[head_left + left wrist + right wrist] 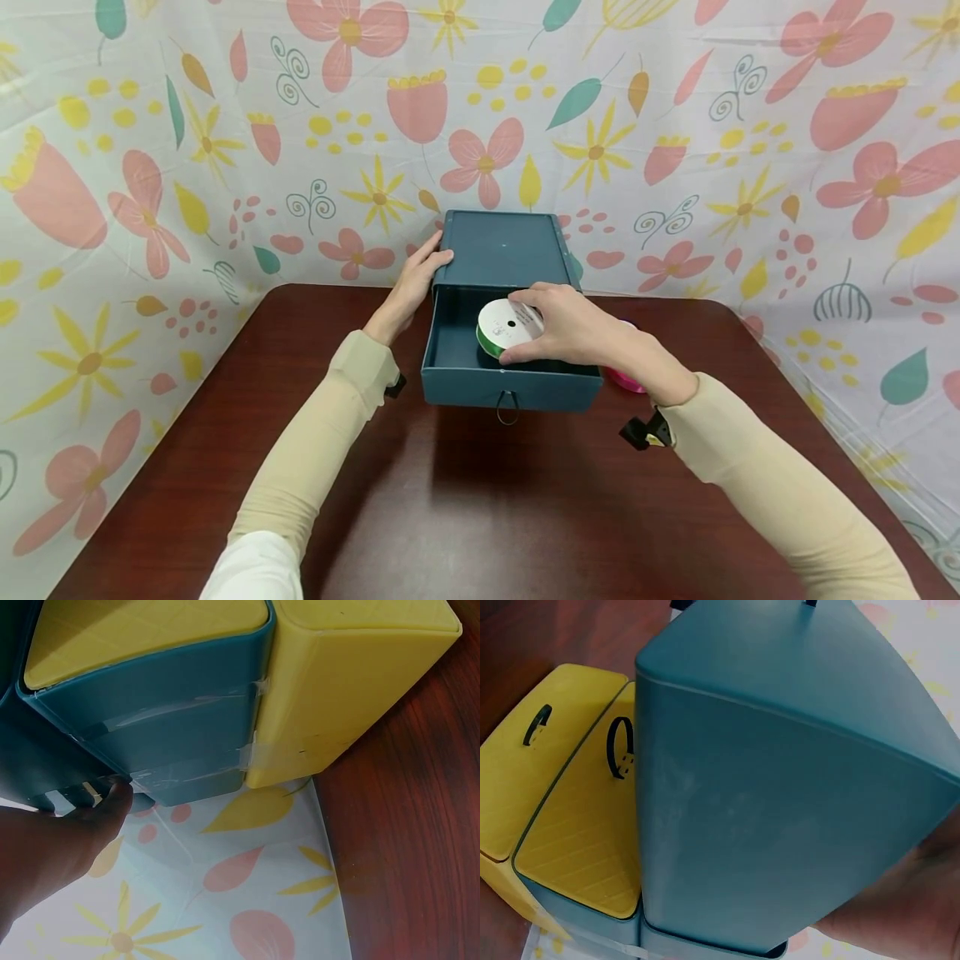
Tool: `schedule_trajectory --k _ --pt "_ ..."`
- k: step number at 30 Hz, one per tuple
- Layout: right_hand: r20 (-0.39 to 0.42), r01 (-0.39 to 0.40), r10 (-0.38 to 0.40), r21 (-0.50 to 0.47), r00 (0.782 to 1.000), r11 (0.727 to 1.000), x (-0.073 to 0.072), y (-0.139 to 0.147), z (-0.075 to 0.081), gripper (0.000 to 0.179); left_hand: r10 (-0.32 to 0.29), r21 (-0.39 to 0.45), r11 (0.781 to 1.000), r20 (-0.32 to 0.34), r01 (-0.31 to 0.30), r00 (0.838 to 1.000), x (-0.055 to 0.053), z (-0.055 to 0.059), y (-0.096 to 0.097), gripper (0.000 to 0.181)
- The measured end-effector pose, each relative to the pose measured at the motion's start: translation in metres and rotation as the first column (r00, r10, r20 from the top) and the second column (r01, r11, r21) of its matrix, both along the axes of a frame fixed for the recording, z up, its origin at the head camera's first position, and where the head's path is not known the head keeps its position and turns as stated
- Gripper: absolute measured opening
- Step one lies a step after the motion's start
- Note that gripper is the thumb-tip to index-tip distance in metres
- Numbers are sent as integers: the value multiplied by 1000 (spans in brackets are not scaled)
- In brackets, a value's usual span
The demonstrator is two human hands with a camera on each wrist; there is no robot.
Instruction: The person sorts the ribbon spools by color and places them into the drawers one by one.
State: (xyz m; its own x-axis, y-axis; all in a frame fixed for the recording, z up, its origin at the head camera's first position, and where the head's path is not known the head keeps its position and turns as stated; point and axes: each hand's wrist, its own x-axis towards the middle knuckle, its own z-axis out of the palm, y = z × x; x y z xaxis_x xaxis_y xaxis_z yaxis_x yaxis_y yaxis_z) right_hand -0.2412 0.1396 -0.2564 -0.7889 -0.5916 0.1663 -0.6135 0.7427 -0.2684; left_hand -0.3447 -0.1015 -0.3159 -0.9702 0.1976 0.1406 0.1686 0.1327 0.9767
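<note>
In the head view a teal drawer is pulled out toward me from a teal cabinet. A ribbon spool with a white face and green ribbon is over the drawer's inside, tilted. My right hand grips it at its right side, thumb near and fingers on the far edge. My left hand rests against the cabinet's left side, thumb by the top edge. The left wrist view shows its thumb at the teal wall. From the right wrist, the drawer's underside hides the spool.
Below the open drawer, yellow drawer fronts with black loop pulls show in the right wrist view. A bright pink round thing sits right of the cabinet, partly behind my right wrist. Patterned cloth hangs behind the dark wooden table.
</note>
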Motion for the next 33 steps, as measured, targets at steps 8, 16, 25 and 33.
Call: schedule_trajectory --k 8,16,25,33 --pt "0 14 -14 31 1000 999 -3 -2 -4 81 -10 -6 1000 -4 10 1000 0 -2 1 63" --pt "-6 20 -20 57 1000 998 -5 -6 -8 80 -6 -2 1000 -12 6 1000 1 -2 1 63" --pt "-2 47 -47 18 999 999 6 0 0 67 -39 16 999 30 38 999 6 5 0 64" --pt "-86 33 -41 -95 995 995 32 9 10 46 -32 19 999 4 32 999 3 0 -1 63"
